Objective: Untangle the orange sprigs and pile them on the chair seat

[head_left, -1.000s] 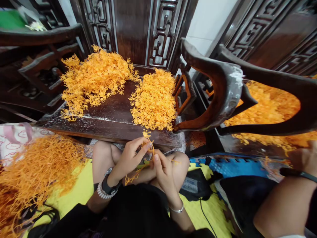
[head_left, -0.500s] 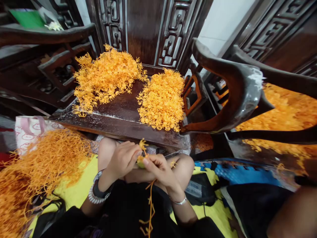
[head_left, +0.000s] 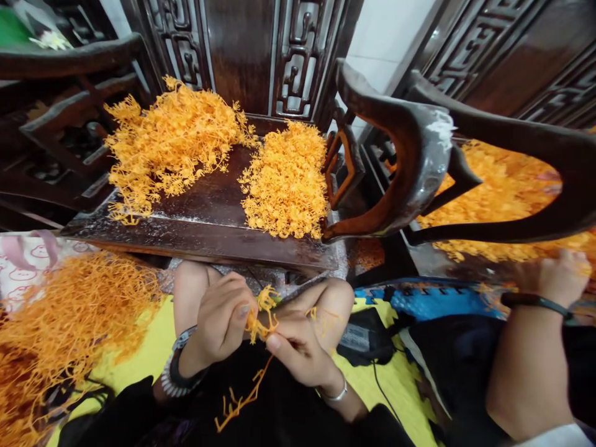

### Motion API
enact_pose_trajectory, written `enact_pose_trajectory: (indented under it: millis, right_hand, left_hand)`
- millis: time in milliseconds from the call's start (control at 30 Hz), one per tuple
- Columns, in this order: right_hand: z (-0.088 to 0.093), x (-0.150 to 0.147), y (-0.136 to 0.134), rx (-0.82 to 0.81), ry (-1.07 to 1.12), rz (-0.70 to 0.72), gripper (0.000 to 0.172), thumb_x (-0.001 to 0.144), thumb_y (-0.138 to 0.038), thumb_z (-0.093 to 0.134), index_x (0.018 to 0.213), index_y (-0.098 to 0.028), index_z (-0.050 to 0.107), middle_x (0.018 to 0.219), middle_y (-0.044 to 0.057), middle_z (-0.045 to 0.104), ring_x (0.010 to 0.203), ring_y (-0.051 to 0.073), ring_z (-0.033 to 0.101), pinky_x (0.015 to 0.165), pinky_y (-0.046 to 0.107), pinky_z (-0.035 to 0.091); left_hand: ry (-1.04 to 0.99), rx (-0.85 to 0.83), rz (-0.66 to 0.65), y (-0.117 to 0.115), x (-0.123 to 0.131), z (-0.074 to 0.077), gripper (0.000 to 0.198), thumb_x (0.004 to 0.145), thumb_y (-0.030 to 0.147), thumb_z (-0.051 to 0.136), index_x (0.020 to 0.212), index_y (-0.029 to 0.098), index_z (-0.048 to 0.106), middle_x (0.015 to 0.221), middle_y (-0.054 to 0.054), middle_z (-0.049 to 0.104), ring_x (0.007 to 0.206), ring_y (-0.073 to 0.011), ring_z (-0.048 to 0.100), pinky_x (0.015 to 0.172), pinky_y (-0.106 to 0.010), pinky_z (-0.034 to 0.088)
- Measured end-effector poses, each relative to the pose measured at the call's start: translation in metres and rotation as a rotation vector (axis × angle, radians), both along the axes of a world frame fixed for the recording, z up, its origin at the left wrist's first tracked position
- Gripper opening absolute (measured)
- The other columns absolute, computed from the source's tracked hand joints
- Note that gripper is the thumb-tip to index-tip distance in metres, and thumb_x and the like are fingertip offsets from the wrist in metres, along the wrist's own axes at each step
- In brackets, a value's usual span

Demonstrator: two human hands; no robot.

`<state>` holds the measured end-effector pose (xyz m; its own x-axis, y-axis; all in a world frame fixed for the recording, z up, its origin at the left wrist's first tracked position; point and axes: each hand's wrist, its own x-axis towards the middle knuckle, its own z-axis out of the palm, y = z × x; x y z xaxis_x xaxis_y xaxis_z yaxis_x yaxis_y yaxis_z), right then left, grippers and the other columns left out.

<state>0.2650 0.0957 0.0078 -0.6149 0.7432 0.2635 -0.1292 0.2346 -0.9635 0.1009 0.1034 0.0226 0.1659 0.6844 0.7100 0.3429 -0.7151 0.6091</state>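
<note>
My left hand (head_left: 221, 320) is closed, its thumb and fingers pinching a cluster of small orange spidery pieces (head_left: 266, 301) above my lap. Close beside it, my right hand (head_left: 300, 351) pinches a thin orange branched strand (head_left: 244, 400), which looks like plastic. The strand's bare, stubby lower end hangs down to the left over my dark clothing. A few more spidery pieces stick out behind my right fingers. Where the strand and the cluster meet is partly hidden by my fingertips.
Two heaps of spidery orange pieces (head_left: 286, 180) lie on the dark wooden seat (head_left: 205, 239) ahead. Bare orange strands (head_left: 93, 304) are piled at left by a white bag (head_left: 13, 267). At right, a co-worker's hand (head_left: 561, 279) is near another heap (head_left: 503, 192) behind curved chair arms.
My hands have turned a little and the strand's hanging end has swung left. More spidery pieces show between my hands. The co-worker's arm has reached forward at right. The view has shifted right.
</note>
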Motion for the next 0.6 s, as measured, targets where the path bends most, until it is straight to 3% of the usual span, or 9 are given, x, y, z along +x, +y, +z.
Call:
enact_pose_trajectory:
  millis: [133, 267, 367, 500, 600]
  right_hand:
    - [-0.011, 0.005, -0.005, -0.160, 0.093, -0.089, 0.049, 0.094, -0.048, 0.040, 0.055, -0.019, 0.032, 0.050, -0.006, 0.026, 0.046, 0.007, 0.022, 0.045, 0.025, 0.019]
    - [-0.013, 0.001, -0.002, -0.276, 0.103, -0.236, 0.052, 0.091, -0.052, 0.046, 0.053, -0.019, 0.035, 0.045, -0.006, 0.030, 0.043, 0.006, 0.025, 0.043, 0.024, 0.019]
    - [-0.008, -0.008, 0.004, -0.364, 0.070, -0.285, 0.048, 0.092, -0.050, 0.047, 0.057, -0.017, 0.045, 0.045, -0.006, 0.037, 0.038, 0.005, 0.030, 0.041, 0.021, 0.022]
    - [-0.005, -0.015, 0.013, -0.358, 0.046, -0.386, 0.044, 0.091, -0.050, 0.049, 0.062, -0.016, 0.049, 0.051, -0.005, 0.043, 0.044, 0.006, 0.036, 0.044, 0.020, 0.027]
    - [-0.007, -0.014, 0.017, -0.393, 0.110, -0.370, 0.046, 0.088, -0.047, 0.055, 0.056, -0.017, 0.041, 0.049, -0.007, 0.033, 0.044, 0.004, 0.024, 0.042, 0.020, 0.018]
  left_hand:
    - [-0.052, -0.037, -0.025, 0.009, 0.015, -0.002, 0.029, 0.095, 0.013, 0.034, 0.070, 0.019, 0.047, 0.059, 0.000, 0.049, 0.057, -0.0140, 0.044, 0.062, -0.032, 0.040]
    - [-0.107, -0.179, 0.044, 0.019, 0.023, -0.007, 0.033, 0.096, 0.019, 0.038, 0.063, 0.019, 0.043, 0.057, 0.000, 0.045, 0.057, -0.0137, 0.042, 0.059, -0.030, 0.036]
    - [-0.168, -0.379, 0.086, 0.024, 0.023, -0.013, 0.042, 0.098, 0.035, 0.036, 0.059, 0.019, 0.040, 0.056, 0.000, 0.044, 0.055, -0.0135, 0.042, 0.056, -0.029, 0.034]
    - [-0.168, -0.467, -0.011, 0.024, 0.018, -0.018, 0.056, 0.089, 0.066, 0.032, 0.060, 0.019, 0.042, 0.056, 0.000, 0.045, 0.055, -0.0139, 0.043, 0.054, -0.028, 0.032]
    - [-0.107, -0.562, -0.019, 0.023, 0.015, -0.017, 0.050, 0.091, 0.054, 0.044, 0.056, 0.018, 0.042, 0.053, 0.002, 0.044, 0.054, -0.0122, 0.041, 0.054, -0.026, 0.031]
